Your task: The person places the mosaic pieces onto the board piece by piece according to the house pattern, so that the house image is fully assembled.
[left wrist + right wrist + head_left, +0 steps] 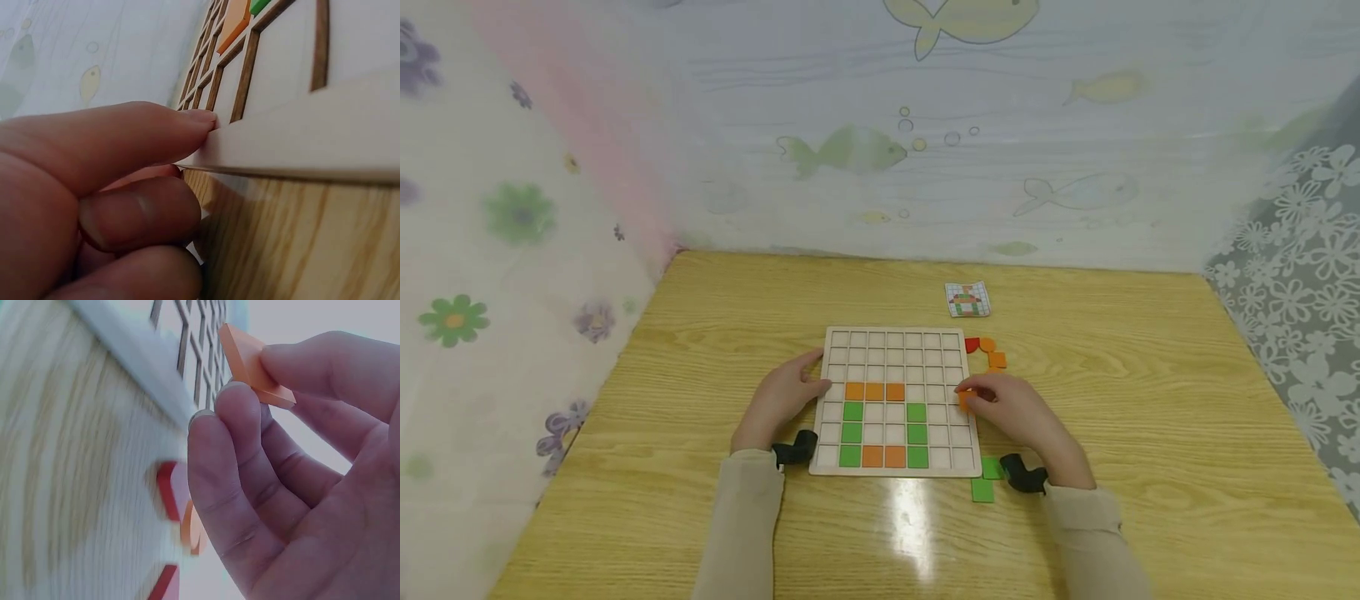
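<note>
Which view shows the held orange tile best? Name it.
Right wrist view: the held orange tile appears large, face and edges visible. The head view shows it small, partly hidden by the right hand; the left wrist view misses it.

I count one grid board (895,473), with six green tiles (852,432) and five orange tiles (875,391). Two green squares (982,491) lie by its near right corner, one pattern card (967,300) near the worktop (1150,375)'s far edge. The right hand (1017,410) has one held orange square (966,402). Past the board's right edge I see at least two red pieces (972,345), one orange disc (988,344), one loose orange square (997,360).
</note>
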### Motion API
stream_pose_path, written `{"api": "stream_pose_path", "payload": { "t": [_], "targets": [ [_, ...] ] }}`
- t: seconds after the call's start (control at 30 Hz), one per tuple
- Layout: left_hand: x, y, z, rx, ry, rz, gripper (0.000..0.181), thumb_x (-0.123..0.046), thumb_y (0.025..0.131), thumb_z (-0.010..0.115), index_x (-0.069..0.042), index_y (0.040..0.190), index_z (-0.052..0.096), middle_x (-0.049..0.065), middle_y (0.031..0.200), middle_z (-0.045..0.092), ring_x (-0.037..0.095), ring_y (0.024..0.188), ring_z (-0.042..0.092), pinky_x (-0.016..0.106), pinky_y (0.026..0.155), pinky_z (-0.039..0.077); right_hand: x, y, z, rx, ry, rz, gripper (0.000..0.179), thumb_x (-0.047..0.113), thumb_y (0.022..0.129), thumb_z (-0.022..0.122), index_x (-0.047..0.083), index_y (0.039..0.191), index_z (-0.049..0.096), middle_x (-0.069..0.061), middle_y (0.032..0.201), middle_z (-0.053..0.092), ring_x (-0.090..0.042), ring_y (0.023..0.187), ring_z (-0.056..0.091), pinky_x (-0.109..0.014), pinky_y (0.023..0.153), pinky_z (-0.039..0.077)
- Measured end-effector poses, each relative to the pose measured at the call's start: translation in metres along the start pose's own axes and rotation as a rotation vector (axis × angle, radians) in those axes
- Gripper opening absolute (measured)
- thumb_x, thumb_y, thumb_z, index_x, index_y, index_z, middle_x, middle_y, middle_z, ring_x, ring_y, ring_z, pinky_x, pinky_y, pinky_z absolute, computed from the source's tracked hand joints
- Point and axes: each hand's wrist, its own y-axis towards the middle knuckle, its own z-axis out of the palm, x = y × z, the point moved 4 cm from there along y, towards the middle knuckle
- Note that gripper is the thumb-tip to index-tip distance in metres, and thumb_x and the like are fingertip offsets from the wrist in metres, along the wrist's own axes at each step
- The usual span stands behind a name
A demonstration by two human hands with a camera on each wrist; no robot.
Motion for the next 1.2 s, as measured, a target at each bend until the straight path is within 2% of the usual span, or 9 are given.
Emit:
{"api": "stream_pose_path", "payload": {
  "t": [0.23,0.37,0.5,0.67,0.77,0.97,1.2],
  "targets": [
    [0.000,0.001,0.000,-0.013,-0.002,-0.002,0.055,-0.036,0.086,0.055,-0.027,0.137,0.037,0.001,0.098,0.059,0.018,0.086,0.051,0.037,0.078,0.040,0.010,0.013,0.010,0.047,-0.005,-0.035,0.018,0.020,0.087,0.058,0.017,0.103,0.066,0.005,0.091,0.059,-0.013,0.078,0.049,-0.031,0.073,0.042],
    [0.000,0.001,-0.001,-0.024,-0.001,0.005,0.053,-0.036,0.087,0.055,-0.027,0.137,0.038,0.004,0.107,0.058,0.018,0.092,0.052,0.039,0.081,0.041,0.015,0.017,0.014,0.051,-0.004,-0.021,0.017,0.021,0.086,0.058,0.019,0.101,0.066,0.006,0.092,0.059,-0.013,0.079,0.049,-0.031,0.073,0.042],
    [0.001,0.001,-0.001,-0.031,-0.005,0.015,0.051,-0.036,0.088,0.054,-0.026,0.136,0.039,0.005,0.108,0.058,0.019,0.092,0.052,0.039,0.080,0.041,0.018,0.021,0.016,0.049,-0.020,-0.010,0.016,0.019,0.086,0.058,0.019,0.100,0.066,0.004,0.093,0.059,-0.014,0.080,0.049,-0.032,0.073,0.042],
    [0.002,0.001,-0.001,-0.033,-0.018,0.025,0.049,-0.034,0.090,0.051,-0.025,0.136,0.039,0.006,0.117,0.056,0.021,0.101,0.053,0.043,0.087,0.039,0.021,0.027,0.021,0.064,-0.025,0.019,0.017,0.020,0.086,0.058,0.021,0.101,0.065,0.004,0.098,0.059,-0.016,0.084,0.049,-0.033,0.078,0.042],
    [0.002,0.001,-0.001,-0.031,-0.026,0.031,0.048,-0.033,0.090,0.051,-0.025,0.136,0.039,0.007,0.120,0.054,0.023,0.104,0.052,0.044,0.089,0.038,0.022,0.030,0.023,0.070,-0.011,0.046,0.017,0.021,0.086,0.058,0.023,0.101,0.065,0.004,0.096,0.059,-0.016,0.084,0.049,-0.033,0.077,0.042],
    [0.001,0.001,-0.001,-0.027,-0.040,0.039,0.048,-0.033,0.090,0.052,-0.026,0.136,0.039,0.008,0.122,0.053,0.024,0.105,0.052,0.044,0.089,0.039,0.024,0.035,0.029,0.031,0.009,0.074,0.014,0.018,0.085,0.059,0.023,0.098,0.064,0.005,0.085,0.058,-0.015,0.078,0.050,-0.032,0.073,0.042],
    [0.003,0.002,-0.002,-0.031,-0.033,0.043,0.049,-0.033,0.090,0.052,-0.025,0.136,0.039,0.009,0.120,0.055,0.024,0.104,0.053,0.045,0.089,0.038,0.030,0.040,0.036,-0.038,0.022,0.103,0.012,0.021,0.083,0.063,0.023,0.095,0.066,0.008,0.085,0.060,-0.012,0.078,0.052,-0.031,0.073,0.043]
  ]
}}
